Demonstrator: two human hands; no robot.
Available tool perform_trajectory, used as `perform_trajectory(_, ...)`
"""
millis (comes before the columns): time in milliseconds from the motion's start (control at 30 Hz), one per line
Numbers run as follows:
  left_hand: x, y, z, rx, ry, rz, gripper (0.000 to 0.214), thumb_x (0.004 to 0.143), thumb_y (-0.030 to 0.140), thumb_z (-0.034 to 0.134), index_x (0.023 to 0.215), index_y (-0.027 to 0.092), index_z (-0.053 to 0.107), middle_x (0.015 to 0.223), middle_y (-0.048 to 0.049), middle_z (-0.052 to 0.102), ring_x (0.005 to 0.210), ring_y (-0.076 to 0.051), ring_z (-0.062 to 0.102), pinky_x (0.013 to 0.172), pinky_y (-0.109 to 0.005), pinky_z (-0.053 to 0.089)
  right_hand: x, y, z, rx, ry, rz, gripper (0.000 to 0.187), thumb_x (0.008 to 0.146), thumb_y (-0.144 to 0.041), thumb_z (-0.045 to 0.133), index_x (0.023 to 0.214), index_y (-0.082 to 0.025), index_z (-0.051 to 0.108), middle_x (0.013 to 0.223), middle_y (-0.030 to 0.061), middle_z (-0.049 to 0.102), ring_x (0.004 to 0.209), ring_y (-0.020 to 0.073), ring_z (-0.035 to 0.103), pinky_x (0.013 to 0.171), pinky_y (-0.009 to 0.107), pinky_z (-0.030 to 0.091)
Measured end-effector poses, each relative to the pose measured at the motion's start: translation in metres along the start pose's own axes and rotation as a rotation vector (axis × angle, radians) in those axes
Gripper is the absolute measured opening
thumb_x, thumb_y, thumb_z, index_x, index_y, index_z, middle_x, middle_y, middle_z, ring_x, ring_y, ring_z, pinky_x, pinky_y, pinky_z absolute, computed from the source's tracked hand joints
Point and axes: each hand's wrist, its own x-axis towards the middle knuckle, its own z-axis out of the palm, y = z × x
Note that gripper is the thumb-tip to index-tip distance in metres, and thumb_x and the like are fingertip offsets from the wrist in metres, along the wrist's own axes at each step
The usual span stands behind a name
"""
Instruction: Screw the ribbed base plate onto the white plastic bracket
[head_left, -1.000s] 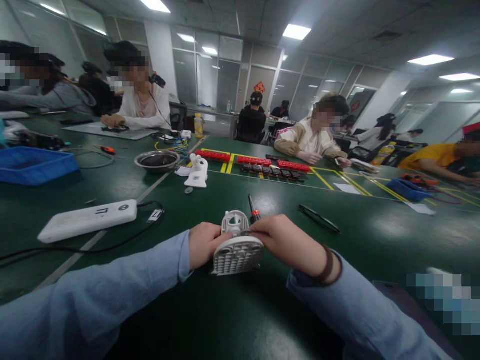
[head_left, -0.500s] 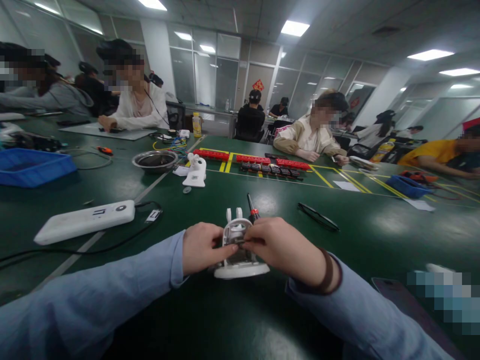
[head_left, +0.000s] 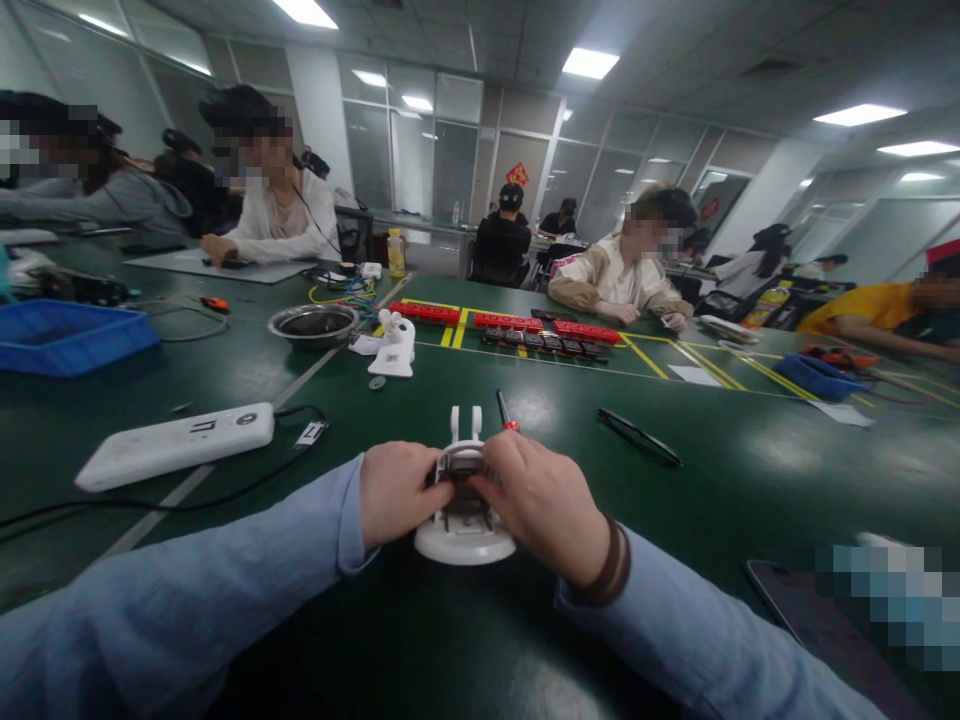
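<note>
A white plastic housing [head_left: 466, 545] with a rounded base and two upright prongs stands in front of me on the green table. Its inner side faces me, and a dark part shows in its hollow. My left hand [head_left: 399, 492] grips the housing's left side, its thumb reaching into the hollow. On the opposite side my right hand [head_left: 546, 498] is closed at the rim, fingers and thumb bent inward; whether it pinches a small part there is hidden. Just behind the right hand lies a screwdriver [head_left: 505, 408] with a red and black handle.
A white power bank [head_left: 180, 447] with a black cable lies left. Farther back are a metal bowl [head_left: 315, 322], a white plastic part [head_left: 394, 348] and red trays [head_left: 506, 321]. A black pen-like object [head_left: 639, 437] lies right, near a dark phone [head_left: 814, 625]. Co-workers sit around.
The housing has shifted slightly left and turned a little, showing more of its inside. My right hand has moved left along with it, its fingers farther over the rim.
</note>
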Motion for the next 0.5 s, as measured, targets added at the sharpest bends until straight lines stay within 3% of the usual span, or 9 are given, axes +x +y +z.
perform_trajectory(133,0.0,0.0,0.0,0.023,0.006,0.02,0.028,0.076,0.03,0.035,0.063,0.017,0.057,0.061,-0.0038,0.057,0.057,-0.016,0.052,0.051,-0.025,0.029,0.003,0.001,0.0,0.154,-0.098,0.113,0.027,0.076,-0.015,0.052,0.103,-0.017,0.044,0.089,0.0059,0.059,0.073,0.0177,0.057,0.055,0.024,0.035)
perform_trajectory(200,0.0,0.001,-0.001,0.024,0.003,0.032,0.03,0.077,0.032,0.035,0.064,0.017,0.058,0.061,-0.0039,0.057,0.056,-0.016,0.051,0.051,-0.025,0.029,0.005,0.003,-0.001,0.18,-0.175,0.098,0.022,0.077,-0.012,0.047,0.098,-0.016,0.047,0.084,0.0052,0.061,0.069,0.0171,0.057,0.054,0.024,0.034)
perform_trajectory(333,-0.001,0.0,0.0,-0.041,-0.003,0.006,0.028,0.074,0.03,0.037,0.062,0.016,0.058,0.059,-0.0036,0.056,0.056,-0.015,0.05,0.051,-0.025,0.029,0.006,0.008,-0.003,0.25,-0.155,0.08,0.013,0.071,-0.014,0.051,0.085,-0.016,0.052,0.071,0.0031,0.06,0.062,0.0152,0.055,0.05,0.022,0.032)
perform_trajectory(400,0.0,-0.004,0.006,-0.223,-0.107,-0.007,0.027,0.074,0.03,0.04,0.061,0.016,0.059,0.056,-0.0016,0.054,0.053,-0.014,0.049,0.05,-0.024,0.03,0.007,0.014,-0.001,0.4,-0.192,0.071,0.014,0.068,-0.016,0.056,0.081,-0.016,0.053,0.069,0.0011,0.059,0.059,0.0129,0.054,0.049,0.02,0.033)
perform_trajectory(500,0.007,-0.012,0.026,-0.621,-0.355,-0.056,0.023,0.069,0.032,0.05,0.058,0.014,0.061,0.052,0.0,0.054,0.052,-0.014,0.049,0.049,-0.023,0.032,0.011,0.024,0.011,0.664,-0.372,0.084,0.02,0.065,-0.022,0.064,0.081,-0.015,0.056,0.073,0.001,0.061,0.061,0.0119,0.055,0.05,0.018,0.038)
